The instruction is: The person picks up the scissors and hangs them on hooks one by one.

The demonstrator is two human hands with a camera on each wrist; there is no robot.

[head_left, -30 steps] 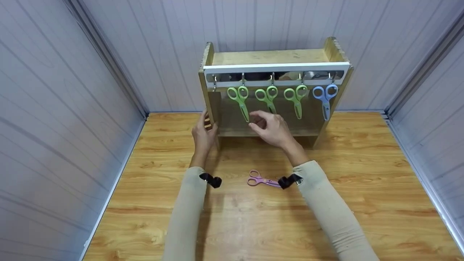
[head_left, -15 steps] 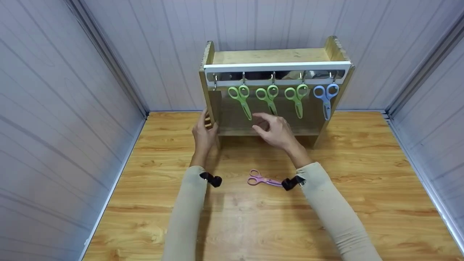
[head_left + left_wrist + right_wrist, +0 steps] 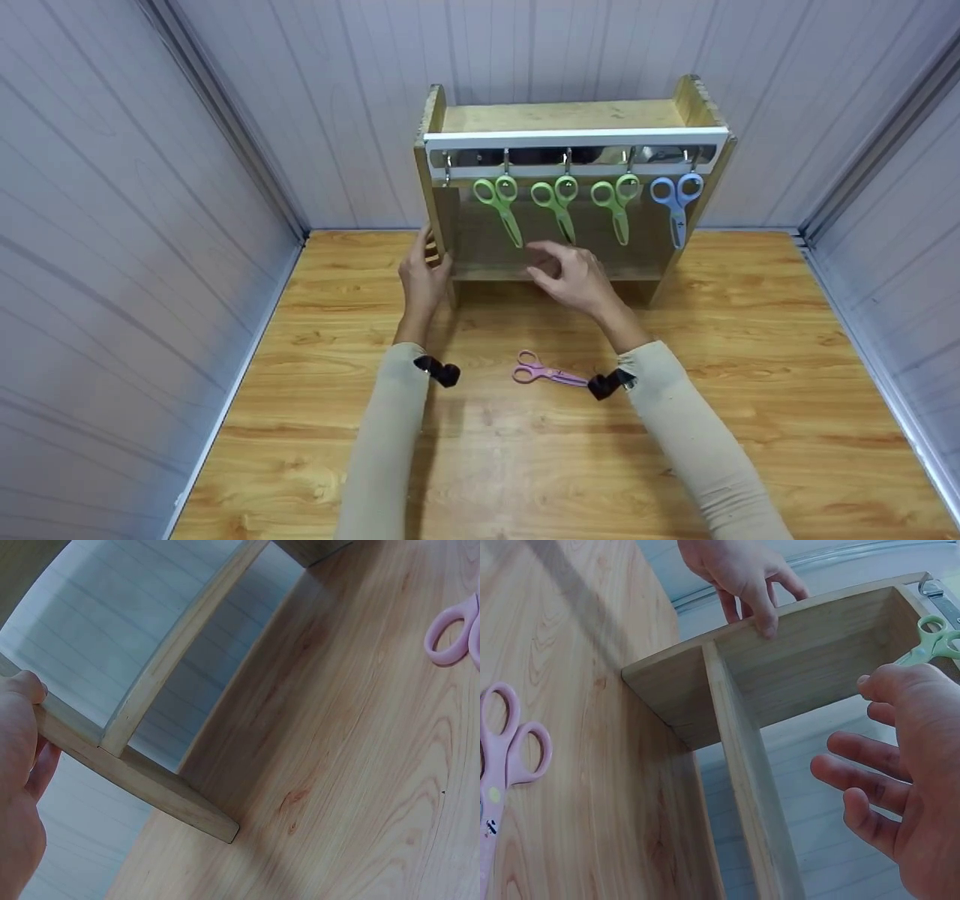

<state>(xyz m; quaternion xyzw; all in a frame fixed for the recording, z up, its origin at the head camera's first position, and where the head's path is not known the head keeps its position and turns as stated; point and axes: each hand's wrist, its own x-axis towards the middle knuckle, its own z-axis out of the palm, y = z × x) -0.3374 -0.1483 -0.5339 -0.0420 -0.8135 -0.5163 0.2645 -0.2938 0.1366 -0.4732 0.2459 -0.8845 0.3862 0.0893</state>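
My left hand grips the left side panel of a small wooden shelf, thumb at the front edge and fingers round the outside. Below the tip of the leftmost green scissors is my right hand, fingers loosely bent and holding nothing. Two more green scissors, the middle pair and the right pair, hang beside it, then blue scissors. Each hangs by a handle loop from a hook. Pink scissors lie on the wooden surface in front, also seen in the right wrist view.
A white-framed hook rail crosses the shelf's upper front; its leftmost hook carries nothing. The shelf stands on a wood-grain surface near the back wall, with panel walls on both sides.
My right hand has drawn slightly right and down, away from the tip of the leftmost green scissors. My left hand stays on the shelf's side.
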